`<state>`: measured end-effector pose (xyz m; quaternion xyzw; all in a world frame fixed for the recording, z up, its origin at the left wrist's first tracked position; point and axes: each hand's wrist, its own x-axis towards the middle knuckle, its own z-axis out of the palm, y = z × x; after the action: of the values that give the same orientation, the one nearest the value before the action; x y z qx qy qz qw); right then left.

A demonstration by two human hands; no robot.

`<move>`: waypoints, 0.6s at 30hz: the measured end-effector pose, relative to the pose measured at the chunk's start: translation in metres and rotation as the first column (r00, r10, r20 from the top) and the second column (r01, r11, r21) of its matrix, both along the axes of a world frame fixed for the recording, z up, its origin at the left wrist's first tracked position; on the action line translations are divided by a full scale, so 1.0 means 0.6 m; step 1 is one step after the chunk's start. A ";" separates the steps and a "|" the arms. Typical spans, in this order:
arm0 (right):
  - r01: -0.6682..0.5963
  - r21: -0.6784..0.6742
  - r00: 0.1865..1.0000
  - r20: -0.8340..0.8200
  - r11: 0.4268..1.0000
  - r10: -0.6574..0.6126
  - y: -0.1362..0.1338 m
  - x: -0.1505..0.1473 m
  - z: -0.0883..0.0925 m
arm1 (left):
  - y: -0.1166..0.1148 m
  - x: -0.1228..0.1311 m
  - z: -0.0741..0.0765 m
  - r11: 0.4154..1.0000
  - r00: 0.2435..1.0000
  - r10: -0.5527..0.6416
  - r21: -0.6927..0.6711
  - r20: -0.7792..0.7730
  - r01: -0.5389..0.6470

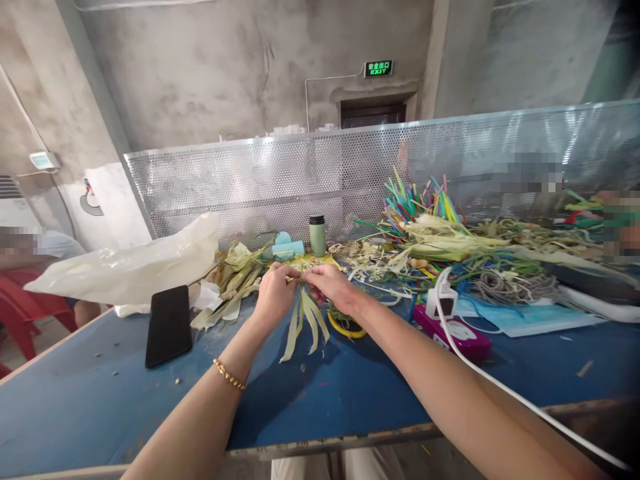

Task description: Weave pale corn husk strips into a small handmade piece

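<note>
While both hands meet above the middle of the worktop (300, 420), the thumb and fingers of the left hand (277, 290) and of the right hand (329, 285) are pinched together around the upper end of a bunch of pale husk strips (313, 321). The bunch hangs below the fingertips, its long axis running down and toward the worktop's near edge; the free ends point that way and fan apart, one leaning toward the left corner, another toward the right. Whether the lowest tips touch the surface I cannot tell. A yellow ring (346, 333) lies just beside the strips, under the right wrist. Toward the left edge lie a black phone (169, 327) and, behind it, a large pale plastic bag (145, 263), with a heap of husks (235, 280) between the bag and the left hand. Beyond the hands, near the far edge, a green bottle (317, 238) stands upright before a perforated metal screen (270, 180). Toward the right edge sit a magenta power strip (470, 339) and a light blue mask (537, 321).
</note>
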<state>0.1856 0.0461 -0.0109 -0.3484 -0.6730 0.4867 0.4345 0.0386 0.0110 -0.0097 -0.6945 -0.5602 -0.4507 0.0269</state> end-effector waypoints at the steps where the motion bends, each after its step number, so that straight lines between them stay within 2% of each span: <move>1: -0.015 -0.024 0.999 -0.035 1.000 0.014 0.000 0.000 0.000 | -0.001 0.000 0.001 1.000 1.000 -0.001 0.007 0.010 0.001; 6: 0.051 -0.103 0.995 -0.078 0.993 -0.060 -0.001 -0.002 0.002 | -0.010 0.008 0.008 0.999 0.999 -0.007 0.038 0.032 0.005; 11: 0.101 -0.092 0.993 -0.048 0.991 -0.105 -0.004 -0.005 0.003 | -0.015 0.015 0.007 0.998 0.999 -0.050 -0.046 0.020 0.051; 18: 0.100 -0.059 0.994 -0.038 0.993 -0.102 0.001 -0.004 -0.003 | -0.013 0.014 0.005 0.998 1.000 -0.025 -0.064 -0.013 0.024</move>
<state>0.1830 0.0467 -0.0127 -0.3841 -0.6312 0.4903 0.4623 0.0469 0.0032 -0.0069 -0.7049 -0.5654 -0.4283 0.0030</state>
